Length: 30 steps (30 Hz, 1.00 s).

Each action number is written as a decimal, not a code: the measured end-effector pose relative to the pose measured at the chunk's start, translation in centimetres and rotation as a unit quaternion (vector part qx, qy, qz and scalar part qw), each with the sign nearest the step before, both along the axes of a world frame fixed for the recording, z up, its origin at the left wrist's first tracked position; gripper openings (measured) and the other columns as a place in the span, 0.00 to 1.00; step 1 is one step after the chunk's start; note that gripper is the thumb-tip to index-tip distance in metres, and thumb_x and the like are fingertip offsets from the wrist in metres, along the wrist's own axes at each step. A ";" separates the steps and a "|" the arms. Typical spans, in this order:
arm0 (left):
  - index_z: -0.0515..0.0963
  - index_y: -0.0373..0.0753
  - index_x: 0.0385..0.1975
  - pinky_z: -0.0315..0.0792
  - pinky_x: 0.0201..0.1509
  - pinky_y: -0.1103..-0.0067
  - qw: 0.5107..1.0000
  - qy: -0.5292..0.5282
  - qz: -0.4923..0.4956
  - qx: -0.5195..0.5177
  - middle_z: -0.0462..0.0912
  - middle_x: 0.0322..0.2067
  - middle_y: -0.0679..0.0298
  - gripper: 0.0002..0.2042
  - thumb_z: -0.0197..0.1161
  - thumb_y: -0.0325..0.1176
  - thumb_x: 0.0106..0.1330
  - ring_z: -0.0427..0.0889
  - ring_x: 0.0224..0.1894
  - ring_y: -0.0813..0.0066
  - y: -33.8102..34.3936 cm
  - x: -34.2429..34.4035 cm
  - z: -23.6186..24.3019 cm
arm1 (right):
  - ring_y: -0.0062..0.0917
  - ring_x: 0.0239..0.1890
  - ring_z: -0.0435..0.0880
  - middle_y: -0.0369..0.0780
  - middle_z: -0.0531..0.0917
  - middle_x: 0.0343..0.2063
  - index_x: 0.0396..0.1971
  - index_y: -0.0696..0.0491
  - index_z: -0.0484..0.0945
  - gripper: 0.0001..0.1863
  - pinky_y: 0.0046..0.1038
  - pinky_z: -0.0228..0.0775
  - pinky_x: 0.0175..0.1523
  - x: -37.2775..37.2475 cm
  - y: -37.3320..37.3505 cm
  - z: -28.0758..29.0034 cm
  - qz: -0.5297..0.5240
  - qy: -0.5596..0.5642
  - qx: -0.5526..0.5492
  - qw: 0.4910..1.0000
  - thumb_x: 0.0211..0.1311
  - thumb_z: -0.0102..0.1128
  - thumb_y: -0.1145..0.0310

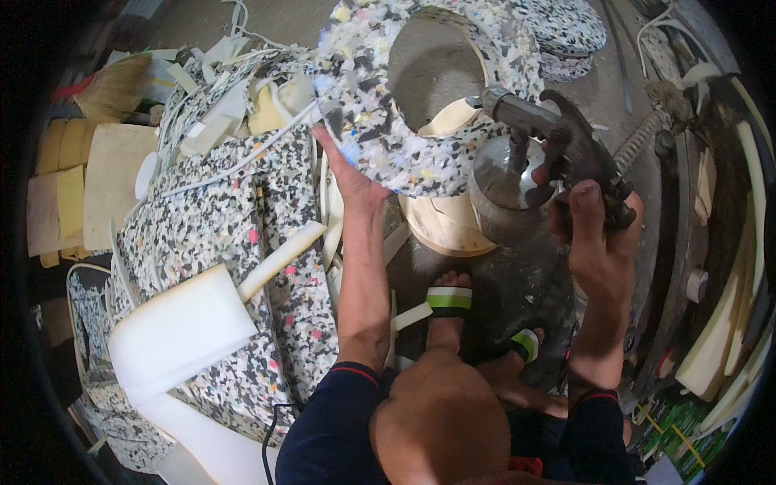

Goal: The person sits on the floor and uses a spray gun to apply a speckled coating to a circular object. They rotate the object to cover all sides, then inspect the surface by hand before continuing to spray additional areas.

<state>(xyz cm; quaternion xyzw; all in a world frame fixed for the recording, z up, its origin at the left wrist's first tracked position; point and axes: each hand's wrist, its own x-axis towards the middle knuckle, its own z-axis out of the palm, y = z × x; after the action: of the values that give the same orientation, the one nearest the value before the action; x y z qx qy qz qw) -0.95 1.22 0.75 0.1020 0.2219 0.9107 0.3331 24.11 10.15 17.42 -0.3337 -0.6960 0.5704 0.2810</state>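
The right hand has its fingers wrapped round the handle of a spray gun, with the thumb up on the near side. I can't tell if the trigger is pulled. A shiny metal cup hangs under the gun. The left hand holds the near left edge of a speckled foam ring; some of its fingers are hidden, so I can't see the whole grip.

The ring is in front of the person, at the far side, between the two hands. The gun's nose is close to the right rim of the big hole and points toward it. The hole is already made, so the shaping looks done. The spraying seems to be the part in hand. No mist shows, and I can't tell how much of the ring is wet. Nothing looks stuck to its face, so any joining seems left to do.

Under the ring is a round wooden piece; I can't tell if they touch. Far and to the right lies a round speckled foam piece. A coiled hose is just right of the gun. On the left are a big speckled foam block, a white foam block on top of it, and a broom farther off.
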 end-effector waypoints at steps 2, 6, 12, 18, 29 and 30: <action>0.66 0.43 0.66 0.78 0.55 0.57 0.999 -0.006 0.029 -0.025 0.78 0.57 0.57 0.34 0.47 0.64 0.72 0.81 0.52 0.56 0.2 0.0 0.0 | 0.19 0.27 0.76 0.36 0.79 0.24 0.40 0.61 0.80 0.20 0.24 0.67 0.32 0.4 -0.2 -0.3 0.014 -0.008 0.017 1.000 0.70 0.61 0.55; 0.67 0.43 0.66 0.75 0.59 0.57 0.996 -0.021 0.065 -0.062 0.78 0.58 0.57 0.33 0.47 0.63 0.72 0.80 0.55 0.55 0.5 0.1 -0.2 | 0.20 0.29 0.78 0.37 0.82 0.26 0.43 0.62 0.80 0.22 0.25 0.70 0.35 0.9 -0.3 -0.7 0.047 -0.021 0.045 0.998 0.69 0.62 0.55; 0.67 0.43 0.67 0.73 0.61 0.58 0.996 -0.031 0.030 -0.079 0.77 0.59 0.57 0.34 0.47 0.63 0.72 0.79 0.57 0.55 0.4 0.4 -0.2 | 0.19 0.30 0.78 0.38 0.82 0.27 0.45 0.61 0.79 0.23 0.23 0.70 0.37 0.5 -0.8 -0.4 0.141 -0.052 0.055 0.987 0.66 0.63 0.54; 0.64 0.39 0.68 0.73 0.62 0.64 0.994 -0.017 0.040 -0.102 0.76 0.60 0.57 0.35 0.42 0.63 0.74 0.78 0.58 0.60 0.3 0.8 -0.1 | 0.16 0.30 0.76 0.36 0.81 0.26 0.42 0.61 0.80 0.23 0.22 0.68 0.37 -0.1 -1.4 0.0 0.052 -0.003 0.015 0.999 0.68 0.61 0.52; 0.63 0.43 0.69 0.70 0.62 0.52 0.994 -0.022 0.041 -0.095 0.74 0.62 0.56 0.37 0.42 0.67 0.71 0.75 0.61 0.54 0.4 0.6 -0.6 | 0.16 0.29 0.75 0.34 0.81 0.27 0.41 0.61 0.81 0.26 0.21 0.66 0.34 0.7 -1.7 -0.9 0.050 0.002 0.016 0.999 0.69 0.60 0.48; 0.63 0.46 0.69 0.70 0.61 0.47 0.994 -0.014 0.047 -0.100 0.73 0.63 0.56 0.37 0.44 0.68 0.70 0.74 0.61 0.52 0.4 0.6 -0.6 | 0.15 0.29 0.75 0.34 0.81 0.27 0.42 0.61 0.81 0.26 0.20 0.66 0.33 0.9 -1.7 -0.8 0.049 -0.006 0.004 0.999 0.69 0.60 0.48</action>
<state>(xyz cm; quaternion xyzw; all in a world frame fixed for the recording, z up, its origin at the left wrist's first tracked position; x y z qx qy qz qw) -0.38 1.64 0.15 0.0452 0.3119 0.8999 0.3015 25.03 8.43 16.59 -0.3013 -0.7154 0.5787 0.2500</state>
